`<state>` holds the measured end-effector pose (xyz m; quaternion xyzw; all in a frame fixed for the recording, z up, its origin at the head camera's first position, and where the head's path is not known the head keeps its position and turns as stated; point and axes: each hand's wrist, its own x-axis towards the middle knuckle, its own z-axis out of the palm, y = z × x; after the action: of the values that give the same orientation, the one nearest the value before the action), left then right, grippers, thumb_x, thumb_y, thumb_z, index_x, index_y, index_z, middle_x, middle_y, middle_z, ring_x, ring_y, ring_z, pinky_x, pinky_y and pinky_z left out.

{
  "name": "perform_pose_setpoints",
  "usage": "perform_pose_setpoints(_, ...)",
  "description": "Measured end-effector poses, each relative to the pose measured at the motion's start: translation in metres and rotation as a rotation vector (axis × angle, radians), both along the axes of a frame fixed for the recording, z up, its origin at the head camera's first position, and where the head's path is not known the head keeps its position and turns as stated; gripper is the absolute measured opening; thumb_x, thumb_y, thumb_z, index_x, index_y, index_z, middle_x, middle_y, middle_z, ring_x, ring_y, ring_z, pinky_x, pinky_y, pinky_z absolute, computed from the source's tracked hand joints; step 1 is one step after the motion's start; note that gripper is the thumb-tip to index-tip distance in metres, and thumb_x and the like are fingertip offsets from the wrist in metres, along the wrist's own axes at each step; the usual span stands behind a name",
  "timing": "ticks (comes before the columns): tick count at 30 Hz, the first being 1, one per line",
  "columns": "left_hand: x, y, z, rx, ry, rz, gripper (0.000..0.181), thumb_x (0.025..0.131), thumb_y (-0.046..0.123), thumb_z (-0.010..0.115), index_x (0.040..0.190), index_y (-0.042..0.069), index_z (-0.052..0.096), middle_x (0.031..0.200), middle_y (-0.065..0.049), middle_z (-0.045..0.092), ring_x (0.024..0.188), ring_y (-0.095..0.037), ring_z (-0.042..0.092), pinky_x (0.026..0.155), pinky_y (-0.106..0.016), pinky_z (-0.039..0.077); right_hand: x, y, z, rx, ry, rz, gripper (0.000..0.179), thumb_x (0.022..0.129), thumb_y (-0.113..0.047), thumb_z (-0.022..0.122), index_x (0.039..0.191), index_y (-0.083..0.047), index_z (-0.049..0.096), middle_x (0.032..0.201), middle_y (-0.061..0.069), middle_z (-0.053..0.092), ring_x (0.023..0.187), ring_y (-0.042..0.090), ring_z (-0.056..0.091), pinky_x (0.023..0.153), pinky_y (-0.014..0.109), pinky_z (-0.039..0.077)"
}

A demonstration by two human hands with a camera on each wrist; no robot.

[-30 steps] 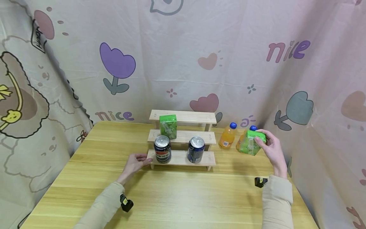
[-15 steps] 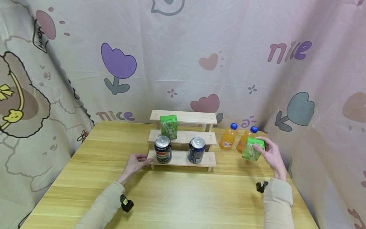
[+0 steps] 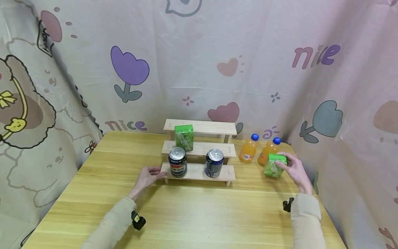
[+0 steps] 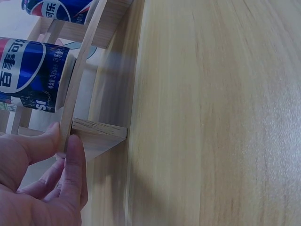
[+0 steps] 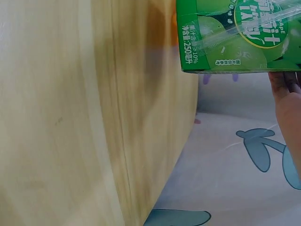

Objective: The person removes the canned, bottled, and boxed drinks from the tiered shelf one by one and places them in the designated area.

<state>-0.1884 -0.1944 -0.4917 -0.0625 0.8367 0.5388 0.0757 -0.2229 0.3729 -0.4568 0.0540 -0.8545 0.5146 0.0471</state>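
Note:
My left hand [image 3: 147,180] pinches the left end of the lowest board of a three-tier wooden shelf [image 3: 196,170]. In the left wrist view, the thumb lies on one face of the board [image 4: 81,70] and the fingers on the other. A dark blue Pepsi can [image 3: 177,164] stands upright near that end, and a second can [image 3: 214,164] on the same tier farther right. On the right, my right hand [image 3: 297,173] grips a green juice carton [image 3: 273,168] by its right side. The carton [image 5: 225,42], upright, fills the upper right of the right wrist view.
Another green juice carton [image 3: 184,138] stands on the middle tier at the left. Two orange drink bottles with blue caps, one bottle [image 3: 247,150] and a partly covered bottle [image 3: 264,152], stand right of the shelf. A printed curtain [image 3: 186,69] hangs behind the wooden table [image 3: 199,214].
My right hand has lowered the juice carton toward the table and nearer to me, uncovering more of the right bottle. The left hand keeps its place on the shelf.

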Motion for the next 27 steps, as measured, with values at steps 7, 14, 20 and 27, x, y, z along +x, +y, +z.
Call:
perform_pose_setpoints(7,0.000,0.000,0.000,-0.002,0.015,-0.003,0.048,0.091,0.017,0.073,0.126,-0.013,0.059,0.123,-0.032,0.066,0.111,-0.040,0.068,0.100,-0.048,0.057,-0.005,0.005,-0.004,0.022,-0.034,0.021,0.052,0.098,-0.018,0.066,0.137,0.010,0.047,0.113,-0.026,0.054,0.100,-0.017,0.054,0.087,0.002,0.047)
perform_pose_setpoints(14,0.000,0.000,0.000,0.006,0.013,0.002,0.048,0.091,0.016,0.074,0.126,-0.013,0.059,0.123,-0.033,0.066,0.112,-0.040,0.068,0.099,-0.046,0.058,-0.006,0.008,-0.006,0.066,-0.078,0.009,0.053,0.097,-0.020,0.067,0.140,0.006,0.048,0.124,-0.008,0.054,0.100,-0.016,0.052,0.085,0.005,0.048)
perform_pose_setpoints(20,0.000,0.000,0.000,0.010,0.021,-0.007,0.048,0.092,0.016,0.073,0.126,-0.014,0.058,0.123,-0.034,0.066,0.111,-0.041,0.068,0.097,-0.046,0.058,-0.006,0.011,-0.008,0.085,-0.097,-0.006,0.057,0.099,-0.028,0.065,0.143,0.003,0.046,0.135,0.008,0.052,0.100,-0.011,0.051,0.084,0.008,0.048)
perform_pose_setpoints(27,-0.001,0.000,0.000,0.007,0.023,-0.011,0.048,0.091,0.015,0.073,0.125,-0.015,0.058,0.122,-0.034,0.066,0.110,-0.041,0.069,0.096,-0.045,0.059,-0.005,0.013,-0.017,0.002,-0.094,-0.015,0.056,0.101,-0.027,0.062,0.146,0.001,0.044,0.114,-0.024,0.051,0.099,-0.006,0.053,0.083,0.010,0.049)
